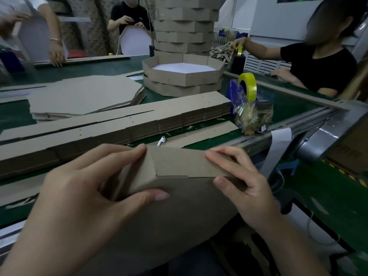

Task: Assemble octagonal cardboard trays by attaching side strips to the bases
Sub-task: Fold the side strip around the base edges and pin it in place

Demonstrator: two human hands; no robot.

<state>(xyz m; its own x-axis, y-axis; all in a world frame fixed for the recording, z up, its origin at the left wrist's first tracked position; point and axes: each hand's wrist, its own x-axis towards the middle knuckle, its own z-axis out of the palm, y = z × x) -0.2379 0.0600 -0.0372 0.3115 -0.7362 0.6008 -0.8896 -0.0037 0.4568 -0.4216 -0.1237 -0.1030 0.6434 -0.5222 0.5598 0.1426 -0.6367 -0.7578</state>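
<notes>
Head view. Left hand (89,186): fingers curled over the top edge of the brown cardboard side strip (179,164), thumb clamped against its near face beside the bent corner. Right hand (245,188): fingers hooked over the same edge, thumb pressing the front. Both hands grip the strip firmly. The strip stands upright along one edge of the large brown octagonal cardboard base (175,220), held tilted at the near edge of the green table (288,104). Whether the joint is fastened cannot be told. Beyond lie a stack of flat cardboard strips (119,124) and finished octagonal trays (183,76).
</notes>
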